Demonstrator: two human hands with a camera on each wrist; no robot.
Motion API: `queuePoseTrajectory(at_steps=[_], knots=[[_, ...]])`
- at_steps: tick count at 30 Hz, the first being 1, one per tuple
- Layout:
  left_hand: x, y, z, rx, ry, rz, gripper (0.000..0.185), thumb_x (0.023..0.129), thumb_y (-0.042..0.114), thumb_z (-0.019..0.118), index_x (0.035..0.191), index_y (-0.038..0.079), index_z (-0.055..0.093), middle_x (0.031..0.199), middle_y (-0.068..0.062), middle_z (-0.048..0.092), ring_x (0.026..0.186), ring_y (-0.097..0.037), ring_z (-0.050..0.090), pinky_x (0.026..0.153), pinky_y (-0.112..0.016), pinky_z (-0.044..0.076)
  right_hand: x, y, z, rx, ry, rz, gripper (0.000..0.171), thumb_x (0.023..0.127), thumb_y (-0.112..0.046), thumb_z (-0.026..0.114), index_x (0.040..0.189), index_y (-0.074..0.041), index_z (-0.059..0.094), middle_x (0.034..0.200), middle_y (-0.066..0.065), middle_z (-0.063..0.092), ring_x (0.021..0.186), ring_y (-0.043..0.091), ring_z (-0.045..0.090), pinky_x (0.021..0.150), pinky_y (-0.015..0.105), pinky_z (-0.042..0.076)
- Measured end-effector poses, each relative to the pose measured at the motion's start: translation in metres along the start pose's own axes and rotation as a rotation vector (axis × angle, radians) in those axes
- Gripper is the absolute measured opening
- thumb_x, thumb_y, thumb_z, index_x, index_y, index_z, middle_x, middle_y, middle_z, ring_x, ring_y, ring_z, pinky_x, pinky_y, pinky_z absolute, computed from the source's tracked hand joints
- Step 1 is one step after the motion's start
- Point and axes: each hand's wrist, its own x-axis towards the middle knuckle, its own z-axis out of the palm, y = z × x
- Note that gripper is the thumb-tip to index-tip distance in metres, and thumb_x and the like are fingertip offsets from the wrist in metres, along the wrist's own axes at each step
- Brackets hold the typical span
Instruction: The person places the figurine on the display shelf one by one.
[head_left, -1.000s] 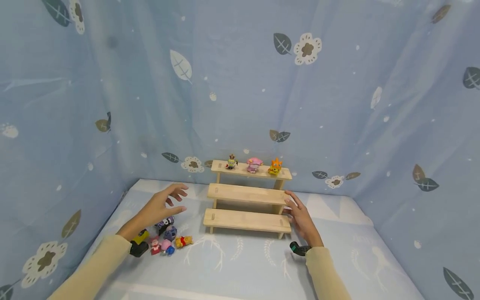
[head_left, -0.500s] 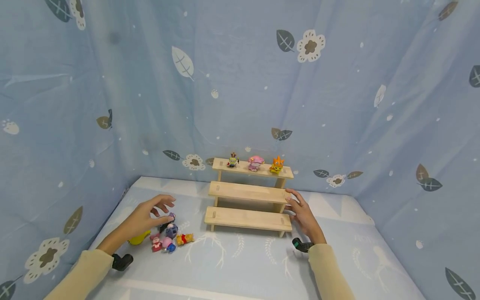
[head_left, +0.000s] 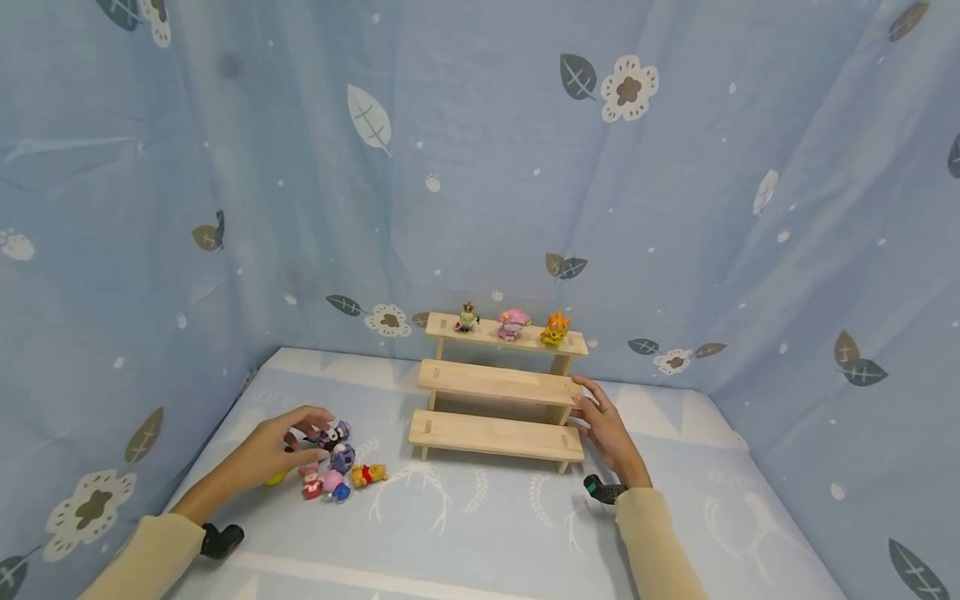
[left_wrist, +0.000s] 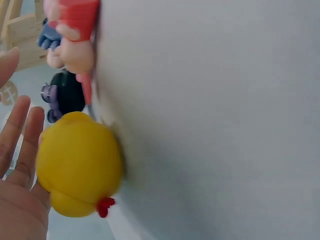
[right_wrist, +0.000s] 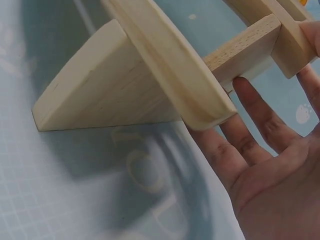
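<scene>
The left hand [head_left: 276, 443] is spread, grasping nothing, beside the yellow figurine [left_wrist: 80, 160] on the table [head_left: 675, 517]; the right hand [head_left: 609, 435] rests extended fingers against the wooden stand [head_left: 495, 435]. The figurine appears light, stiff and smooth; pinching its rounded sides looks soundest.

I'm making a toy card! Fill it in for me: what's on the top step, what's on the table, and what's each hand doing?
Stand: wooden stand, three steps
Top step: crowned toy, pink toy, orange-and-yellow toy
Table: yellow toy, yellow-and-red toy, pink-and-blue toy, others close by
Left hand: beside the table toys; can't tell if touching
Right hand: touching the stand's right end
Backdrop: blue cloth with leaves and flowers
</scene>
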Motion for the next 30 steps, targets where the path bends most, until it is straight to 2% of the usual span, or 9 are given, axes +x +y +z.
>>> queuePoseTrajectory(at_steps=[6, 10, 13, 16, 20, 24, 30], knots=[[-0.010, -0.006, -0.003, 0.056, 0.021, -0.017, 0.049, 0.085, 0.018, 0.087, 0.129, 0.012, 0.065, 0.117, -0.003, 0.071, 0.103, -0.027, 0.064, 0.080, -0.033, 0.056, -0.003, 0.001, 0.001, 0.030, -0.028, 0.023, 0.059, 0.106, -0.040, 0.058, 0.159, -0.028, 0.035, 0.153, 0.021, 0.042, 0.135, 0.045, 0.047, 0.096, 0.044, 0.053], [-0.015, -0.009, -0.009, 0.071, 0.011, -0.062, 0.040, 0.087, 0.022, 0.085, 0.123, 0.015, 0.068, 0.118, 0.001, 0.070, 0.107, -0.028, 0.063, 0.082, -0.034, 0.055, -0.005, -0.001, 0.001, 0.045, -0.035, 0.018, 0.058, 0.106, -0.037, 0.059, 0.159, -0.027, 0.035, 0.153, 0.022, 0.041, 0.136, 0.046, 0.045, 0.097, 0.045, 0.052], [-0.019, -0.012, -0.013, 0.086, -0.010, -0.087, 0.024, 0.088, 0.020, 0.084, 0.108, 0.020, 0.072, 0.113, 0.006, 0.069, 0.105, -0.024, 0.062, 0.081, -0.033, 0.054, -0.006, -0.002, 0.001, 0.044, -0.031, 0.021, 0.058, 0.106, -0.037, 0.059, 0.158, -0.027, 0.035, 0.153, 0.021, 0.042, 0.135, 0.045, 0.047, 0.097, 0.045, 0.052], [-0.024, -0.012, -0.017, 0.094, -0.024, -0.087, 0.018, 0.086, 0.017, 0.086, 0.097, 0.023, 0.073, 0.107, 0.009, 0.069, 0.100, -0.017, 0.062, 0.079, -0.031, 0.054, -0.006, -0.002, 0.000, 0.037, -0.032, 0.025, 0.059, 0.106, -0.038, 0.059, 0.159, -0.027, 0.035, 0.153, 0.021, 0.043, 0.134, 0.044, 0.049, 0.097, 0.045, 0.052], [-0.029, -0.012, -0.021, 0.084, -0.054, -0.094, 0.019, 0.084, 0.020, 0.087, 0.099, 0.021, 0.074, 0.108, 0.006, 0.070, 0.096, -0.011, 0.062, 0.075, -0.029, 0.055, -0.006, -0.003, -0.001, 0.038, -0.047, 0.020, 0.061, 0.105, -0.039, 0.060, 0.159, -0.027, 0.035, 0.152, 0.021, 0.044, 0.132, 0.044, 0.050, 0.096, 0.044, 0.053], [-0.030, -0.012, -0.026, 0.065, -0.134, -0.141, 0.024, 0.085, 0.021, 0.086, 0.106, 0.016, 0.076, 0.114, -0.001, 0.072, 0.101, -0.014, 0.064, 0.078, -0.030, 0.057, -0.005, -0.003, -0.002, 0.038, -0.053, 0.022, 0.060, 0.105, -0.039, 0.060, 0.159, -0.028, 0.036, 0.150, 0.018, 0.045, 0.131, 0.044, 0.051, 0.094, 0.043, 0.055], [-0.029, -0.007, -0.039, 0.046, -0.311, -0.149, 0.051, 0.078, 0.020, 0.091, 0.124, 0.008, 0.072, 0.129, -0.017, 0.066, 0.111, -0.035, 0.064, 0.088, -0.043, 0.058, -0.006, -0.005, -0.002, 0.038, -0.051, 0.033, 0.058, 0.106, -0.038, 0.059, 0.159, -0.029, 0.036, 0.148, 0.017, 0.045, 0.127, 0.040, 0.053, 0.092, 0.043, 0.054]])
